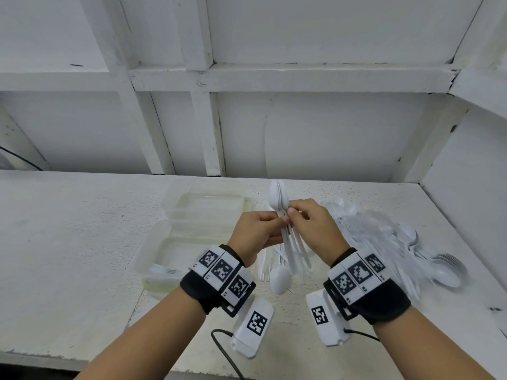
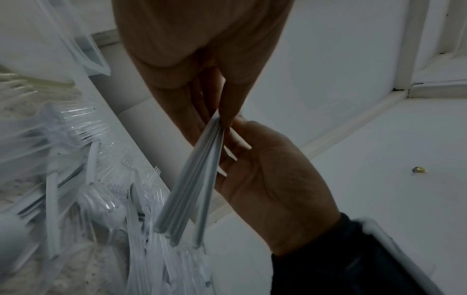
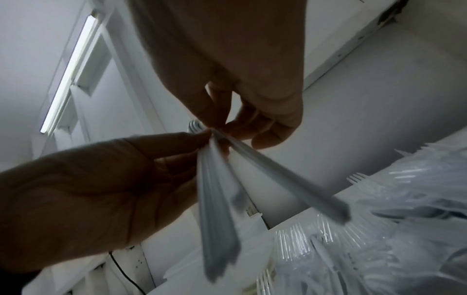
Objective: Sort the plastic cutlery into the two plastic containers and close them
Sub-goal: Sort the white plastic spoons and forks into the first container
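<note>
head: both hands (image 1: 285, 231) pinch spoon bundle (image 1: 279, 198) | wrists: bowls hidden, handles (image 2: 192, 191) probably fanned

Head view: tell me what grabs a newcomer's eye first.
Both hands, left hand and right hand, pinch a bundle of white spoons at centre, above the table. To the right sprawls a heap of clear cutlery; to the left sit two open plastic containers.
</note>
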The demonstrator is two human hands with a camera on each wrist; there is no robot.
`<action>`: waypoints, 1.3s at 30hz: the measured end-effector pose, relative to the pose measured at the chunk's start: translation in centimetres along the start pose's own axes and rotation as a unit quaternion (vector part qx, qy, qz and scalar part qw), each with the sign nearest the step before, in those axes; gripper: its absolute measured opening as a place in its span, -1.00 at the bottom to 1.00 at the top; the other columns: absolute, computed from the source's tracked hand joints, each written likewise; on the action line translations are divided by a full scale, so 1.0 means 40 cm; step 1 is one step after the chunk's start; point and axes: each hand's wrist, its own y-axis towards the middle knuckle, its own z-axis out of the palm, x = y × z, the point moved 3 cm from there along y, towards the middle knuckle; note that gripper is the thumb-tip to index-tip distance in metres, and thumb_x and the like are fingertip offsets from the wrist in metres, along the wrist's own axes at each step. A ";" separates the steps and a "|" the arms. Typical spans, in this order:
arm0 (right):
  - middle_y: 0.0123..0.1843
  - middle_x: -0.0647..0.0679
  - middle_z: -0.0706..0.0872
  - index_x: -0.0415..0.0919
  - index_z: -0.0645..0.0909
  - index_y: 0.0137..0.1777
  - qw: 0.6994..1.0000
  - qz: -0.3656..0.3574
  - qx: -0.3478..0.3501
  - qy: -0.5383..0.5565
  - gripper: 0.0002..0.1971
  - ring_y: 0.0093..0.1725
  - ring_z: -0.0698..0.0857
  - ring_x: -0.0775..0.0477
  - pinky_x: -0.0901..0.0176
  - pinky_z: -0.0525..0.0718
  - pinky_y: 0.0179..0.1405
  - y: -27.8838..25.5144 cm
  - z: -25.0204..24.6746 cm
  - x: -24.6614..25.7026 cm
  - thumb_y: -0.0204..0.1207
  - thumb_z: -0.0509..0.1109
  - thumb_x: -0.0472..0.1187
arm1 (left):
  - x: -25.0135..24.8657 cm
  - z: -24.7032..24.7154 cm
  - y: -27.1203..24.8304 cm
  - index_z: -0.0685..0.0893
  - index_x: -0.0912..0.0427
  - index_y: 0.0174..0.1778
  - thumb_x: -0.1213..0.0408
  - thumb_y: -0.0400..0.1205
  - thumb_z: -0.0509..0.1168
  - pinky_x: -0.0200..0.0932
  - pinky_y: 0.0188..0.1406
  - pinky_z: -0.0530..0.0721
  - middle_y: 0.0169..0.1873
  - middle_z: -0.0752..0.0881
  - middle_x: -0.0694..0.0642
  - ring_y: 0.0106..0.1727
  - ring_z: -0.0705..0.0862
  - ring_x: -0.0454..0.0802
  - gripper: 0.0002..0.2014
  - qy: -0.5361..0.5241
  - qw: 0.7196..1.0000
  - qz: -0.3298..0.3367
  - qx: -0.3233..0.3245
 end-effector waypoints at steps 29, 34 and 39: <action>-0.06 0.02 0.60 -0.17 0.46 0.24 0.991 -0.054 0.053 -0.106 -0.71 -0.08 0.63 -0.01 0.13 0.63 -0.05 -0.004 0.117 0.047 0.60 0.28 -0.05 | -0.023 -0.118 0.019 0.74 0.09 -0.11 0.18 0.56 0.39 -0.18 -0.04 0.56 -0.18 0.78 -0.02 -0.17 0.68 -0.10 -0.92 -0.070 0.992 -0.053 -0.087; -0.17 0.06 0.56 -0.23 0.50 0.25 0.990 -0.077 0.065 -0.096 -0.77 -0.24 0.55 0.11 0.44 0.44 -0.32 0.016 0.165 0.079 0.65 0.22 -0.19 | -0.047 -0.186 -0.001 0.74 -0.01 -0.06 0.01 0.55 0.36 -0.18 -0.13 0.43 -0.02 0.70 -0.07 -0.02 0.57 -0.10 -0.83 0.034 0.994 -0.061 -0.079; 0.11 -0.20 0.68 -0.28 0.48 0.38 0.986 -0.054 0.101 -0.124 -0.67 0.02 0.60 -0.10 0.33 0.36 -0.14 0.047 0.203 0.101 0.66 0.20 -0.19 | -0.113 -0.327 -0.031 0.70 0.05 0.17 0.02 0.63 0.26 -0.34 -0.22 0.51 -0.03 0.71 -0.06 -0.14 0.63 -0.21 -0.71 0.425 0.904 -0.042 -0.008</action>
